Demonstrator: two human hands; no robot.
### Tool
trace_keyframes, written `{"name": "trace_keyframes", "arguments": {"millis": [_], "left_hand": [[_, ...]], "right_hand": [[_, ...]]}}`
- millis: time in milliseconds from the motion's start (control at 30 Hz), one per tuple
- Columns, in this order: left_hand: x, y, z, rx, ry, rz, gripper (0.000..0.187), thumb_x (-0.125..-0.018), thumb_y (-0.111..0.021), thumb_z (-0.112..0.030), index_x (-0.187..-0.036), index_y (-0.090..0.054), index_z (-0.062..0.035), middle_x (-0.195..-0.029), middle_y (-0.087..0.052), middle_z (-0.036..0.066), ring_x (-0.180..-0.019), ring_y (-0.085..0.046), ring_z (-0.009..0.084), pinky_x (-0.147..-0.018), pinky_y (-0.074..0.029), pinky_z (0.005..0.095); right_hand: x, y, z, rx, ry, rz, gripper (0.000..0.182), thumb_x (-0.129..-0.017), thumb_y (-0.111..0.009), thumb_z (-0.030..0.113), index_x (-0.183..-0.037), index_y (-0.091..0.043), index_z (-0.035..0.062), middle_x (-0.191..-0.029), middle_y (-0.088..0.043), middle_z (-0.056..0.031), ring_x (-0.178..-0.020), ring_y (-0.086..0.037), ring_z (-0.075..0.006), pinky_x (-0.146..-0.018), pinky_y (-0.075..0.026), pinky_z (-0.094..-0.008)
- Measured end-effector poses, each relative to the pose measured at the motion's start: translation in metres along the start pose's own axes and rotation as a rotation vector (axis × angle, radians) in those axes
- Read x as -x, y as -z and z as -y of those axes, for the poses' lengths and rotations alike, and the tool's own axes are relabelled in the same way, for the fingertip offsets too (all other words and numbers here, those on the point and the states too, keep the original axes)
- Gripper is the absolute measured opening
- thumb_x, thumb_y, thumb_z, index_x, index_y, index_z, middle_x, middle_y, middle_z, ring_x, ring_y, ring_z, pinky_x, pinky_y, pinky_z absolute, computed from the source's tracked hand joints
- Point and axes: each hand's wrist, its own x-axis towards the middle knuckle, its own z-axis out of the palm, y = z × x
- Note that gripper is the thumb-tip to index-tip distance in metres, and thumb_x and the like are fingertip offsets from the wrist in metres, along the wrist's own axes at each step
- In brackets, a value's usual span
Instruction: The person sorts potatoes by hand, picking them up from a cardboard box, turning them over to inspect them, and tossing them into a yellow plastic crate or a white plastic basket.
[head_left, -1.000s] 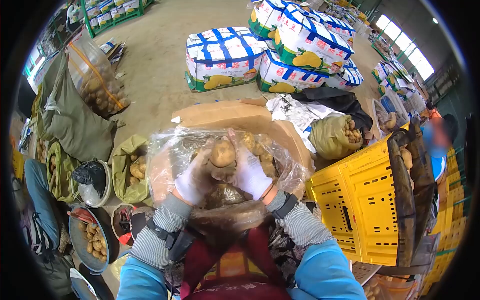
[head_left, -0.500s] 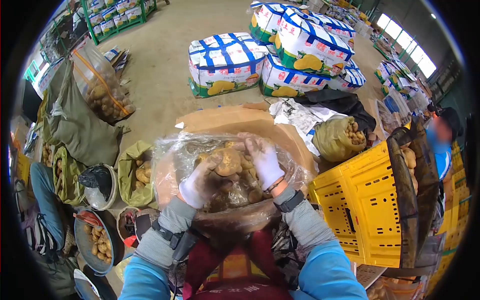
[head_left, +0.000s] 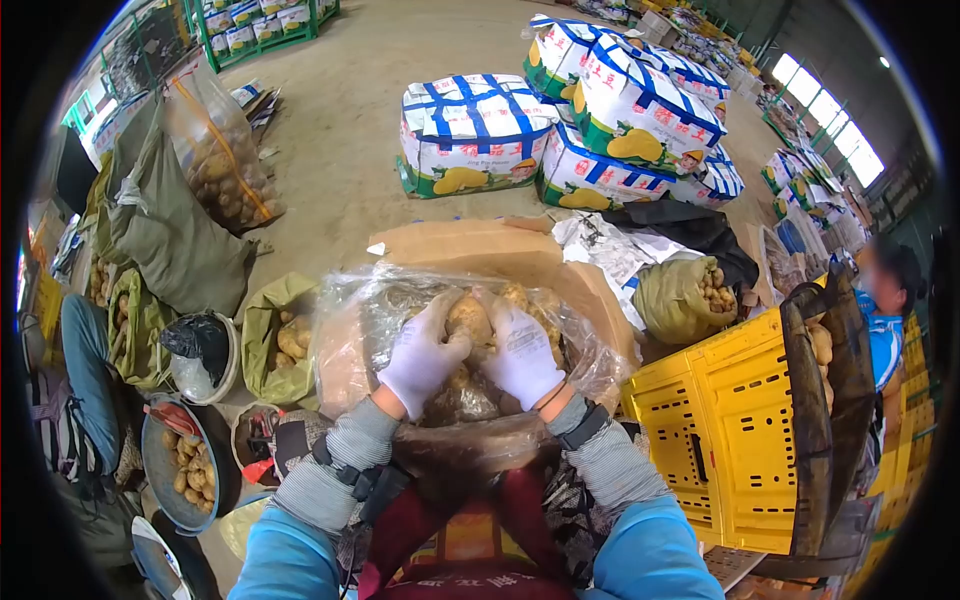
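Note:
Both my hands wear white gloves and are over an open cardboard box (head_left: 440, 240) lined with a clear plastic bag (head_left: 600, 350). My left hand (head_left: 425, 350) curls round the left side of a potato (head_left: 468, 318). My right hand (head_left: 522, 350) closes on that same potato from the right, its fingertips partly hidden. More potatoes (head_left: 545, 305) lie inside the bag, beyond and beneath my hands.
A yellow plastic crate (head_left: 715, 430) stands to the right, near another person (head_left: 882, 310). Packed potato bags (head_left: 475, 140) sit beyond the box. On the left are an open green sack (head_left: 280, 340), a white bucket (head_left: 205, 370) and a blue-grey basin (head_left: 185, 480) holding potatoes.
A large potato held mostly in my left hand has left that position. My hands have come closer together, now both round a potato in the middle. The view has shifted slightly.

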Motion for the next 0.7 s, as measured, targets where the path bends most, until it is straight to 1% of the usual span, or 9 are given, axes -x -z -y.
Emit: {"name": "trace_keyframes", "arguments": {"millis": [267, 300, 333, 367, 433, 500, 567, 633, 700], "left_hand": [[0.0, 0.005, 0.002, 0.375, 0.312, 0.015, 0.033, -0.09, -0.051, -0.018, -0.117, -0.061, -0.0013, -0.096, -0.067, 0.023, -0.087, -0.067, 0.0374, -0.079, -0.053, 0.0414], [0.001, -0.006, 0.01, 0.034, -0.041, -0.122, 0.032, -0.095, -0.052, -0.027, -0.112, -0.061, -0.0018, -0.094, -0.067, 0.024, -0.088, -0.067, 0.0385, -0.079, -0.053, 0.0438], [0.004, -0.012, 0.01, -0.005, 0.089, -0.163, 0.034, -0.096, -0.053, -0.033, -0.11, -0.062, -0.0027, -0.096, -0.066, 0.025, -0.09, -0.065, 0.0412, -0.08, -0.053, 0.046], [0.007, -0.023, 0.026, -0.158, 0.048, -0.25, 0.035, -0.097, -0.053, -0.035, -0.108, -0.063, -0.0036, -0.098, -0.066, 0.025, -0.093, -0.063, 0.0431, -0.081, -0.052, 0.0479], [0.004, -0.012, 0.01, -0.053, 0.194, -0.226, 0.042, -0.1, -0.046, -0.038, -0.102, -0.064, 0.0, -0.096, -0.065, 0.027, -0.095, -0.061, 0.0447, -0.083, -0.049, 0.0476], [0.0, -0.016, 0.034, 0.104, 0.2, -0.169, 0.044, -0.1, -0.045, -0.035, -0.102, -0.064, 0.0038, -0.098, -0.064, 0.028, -0.096, -0.059, 0.0463, -0.085, -0.048, 0.0451], [-0.004, -0.019, 0.037, 0.3, 0.338, -0.156, 0.042, -0.098, -0.05, -0.033, -0.105, -0.063, 0.0061, -0.097, -0.067, 0.026, -0.096, -0.062, 0.0419, -0.087, -0.049, 0.0414], [0.001, -0.011, 0.028, 0.661, 0.603, 0.079, 0.042, -0.098, -0.052, -0.036, -0.117, -0.062, 0.0003, -0.106, -0.068, 0.018, -0.1, -0.064, 0.0303, -0.085, -0.05, 0.038], [0.003, -0.009, 0.043, 0.198, 0.092, 0.302, 0.041, -0.099, -0.053, -0.036, -0.125, -0.057, -0.005, -0.115, -0.066, 0.011, -0.102, -0.063, 0.0225, -0.085, -0.051, 0.0362]], "right_hand": [[0.004, 0.003, 0.008, 0.041, -0.056, -0.013, 0.075, -0.072, -0.076, 0.019, -0.138, -0.045, 0.0039, -0.123, -0.059, -0.0198, -0.109, -0.057, -0.0384, -0.095, -0.047, -0.0439], [-0.001, -0.001, 0.012, 0.047, -0.051, 0.012, 0.073, -0.072, -0.076, 0.017, -0.137, -0.045, 0.0038, -0.125, -0.058, -0.02, -0.11, -0.057, -0.0391, -0.096, -0.047, -0.0442], [-0.003, -0.005, 0.015, 0.065, 0.026, -0.042, 0.076, -0.072, -0.077, 0.023, -0.138, -0.045, 0.0039, -0.116, -0.059, -0.0208, -0.105, -0.058, -0.0395, -0.092, -0.048, -0.0449], [-0.002, -0.01, 0.017, 0.078, 0.105, -0.099, 0.079, -0.072, -0.079, 0.029, -0.139, -0.045, 0.0039, -0.108, -0.06, -0.0217, -0.099, -0.059, -0.0399, -0.087, -0.048, -0.0456], [-0.003, -0.004, 0.033, 0.073, 0.106, -0.128, 0.079, -0.07, -0.08, 0.031, -0.136, -0.047, 0.0031, -0.111, -0.059, -0.0219, -0.098, -0.059, -0.0399, -0.085, -0.049, -0.0463], [0.0, 0.005, 0.045, -0.034, 0.044, -0.078, 0.072, -0.07, -0.078, 0.017, -0.133, -0.047, 0.0024, -0.122, -0.057, -0.0216, -0.113, -0.055, -0.0402, -0.099, -0.045, -0.0446], [0.002, 0.002, 0.043, -0.218, 0.042, -0.147, 0.07, -0.069, -0.078, 0.014, -0.13, -0.048, 0.0011, -0.122, -0.057, -0.0191, -0.114, -0.055, -0.036, -0.101, -0.043, -0.0429], [0.006, 0.004, 0.033, -0.315, 0.027, -0.185, 0.068, -0.068, -0.078, 0.012, -0.128, -0.048, 0.0, -0.121, -0.057, -0.017, -0.114, -0.055, -0.0319, -0.102, -0.042, -0.0413], [0.007, 0.0, 0.019, -0.344, 0.016, -0.197, 0.066, -0.067, -0.078, 0.01, -0.126, -0.048, -0.0009, -0.121, -0.056, -0.0153, -0.114, -0.055, -0.0281, -0.103, -0.041, -0.0396]]}}
